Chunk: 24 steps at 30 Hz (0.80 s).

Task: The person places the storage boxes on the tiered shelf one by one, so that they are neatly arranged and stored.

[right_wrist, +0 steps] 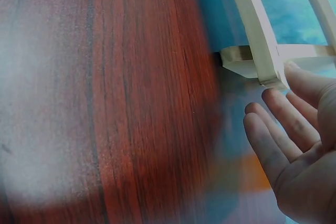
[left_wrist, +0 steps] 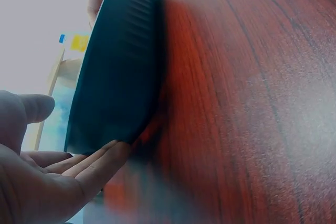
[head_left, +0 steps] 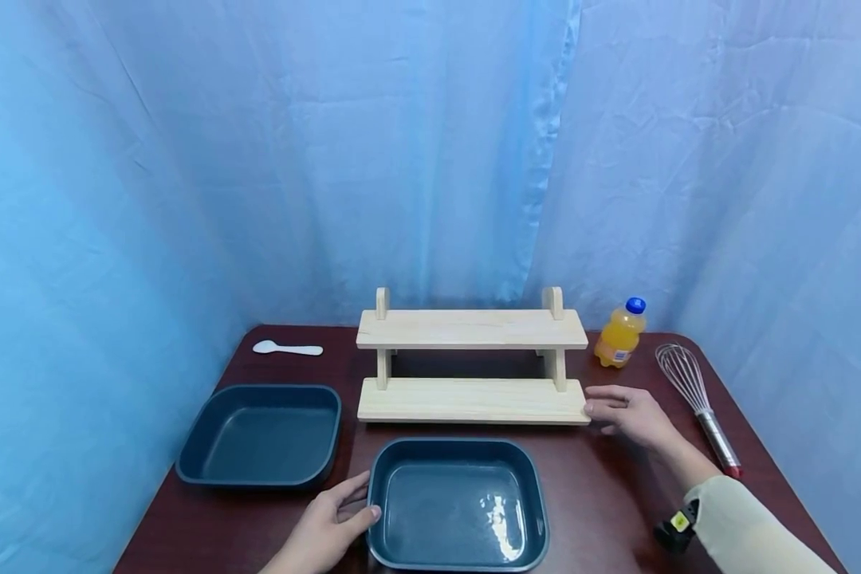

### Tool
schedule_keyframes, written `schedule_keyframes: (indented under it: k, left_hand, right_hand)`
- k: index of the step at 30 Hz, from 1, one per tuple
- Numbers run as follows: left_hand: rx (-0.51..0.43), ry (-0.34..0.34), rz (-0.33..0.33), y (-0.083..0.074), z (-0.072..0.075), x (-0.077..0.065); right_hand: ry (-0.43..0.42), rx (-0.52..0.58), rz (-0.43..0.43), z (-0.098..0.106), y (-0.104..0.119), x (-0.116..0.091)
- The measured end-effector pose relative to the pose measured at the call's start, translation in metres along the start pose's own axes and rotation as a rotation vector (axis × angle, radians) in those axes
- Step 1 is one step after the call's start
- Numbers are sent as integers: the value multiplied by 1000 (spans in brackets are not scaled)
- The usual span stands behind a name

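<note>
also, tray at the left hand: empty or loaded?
Empty: in the head view, the dark blue tray shows a bare floor with only a bright reflection on it.

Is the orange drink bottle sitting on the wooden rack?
No, the head view shows the bottle on the table, to the right of the wooden rack.

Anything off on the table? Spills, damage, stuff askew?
Nothing clearly wrong. The one thing that catches the eye is a white patch inside the near tray; it looks like glare rather than a spill. The bottle is capped and the wooden rack shows no visible damage.
</note>
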<state>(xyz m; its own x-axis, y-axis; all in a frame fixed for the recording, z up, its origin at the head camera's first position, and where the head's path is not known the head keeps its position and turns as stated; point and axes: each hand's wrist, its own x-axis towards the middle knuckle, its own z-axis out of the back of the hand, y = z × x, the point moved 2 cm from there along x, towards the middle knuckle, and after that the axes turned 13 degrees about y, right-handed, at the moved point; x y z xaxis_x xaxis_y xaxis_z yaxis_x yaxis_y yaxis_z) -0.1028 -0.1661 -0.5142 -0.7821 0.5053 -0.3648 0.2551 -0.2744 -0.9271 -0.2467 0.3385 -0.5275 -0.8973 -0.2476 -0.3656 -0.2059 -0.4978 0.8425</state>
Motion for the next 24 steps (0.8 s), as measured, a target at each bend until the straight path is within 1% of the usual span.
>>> schedule_keyframes:
  k: [5, 9, 13, 17, 20, 24]
  left_hand:
    - [-72, 19, -25, 5, -1, 0]
    - [-128, 27, -14, 10, -2, 2]
    - [-127, 36, -8, 12, -1, 5]
    - [-108, 45, -44, 12, -1, 7]
    - [-102, 37, -63, 11, -2, 8]
    - [-118, 14, -56, 9, -4, 8]
  right_hand:
    - [-3, 35, 3, -2, -1, 0]
    - [-6, 52, -9, -3, -1, 0]
    - [-4, 60, -14, -2, -2, 1]
    - [3, 71, -9, -1, -3, 3]
    - [9, 78, -3, 0, -3, 3]
    - [15, 81, 7, 0, -2, 2]
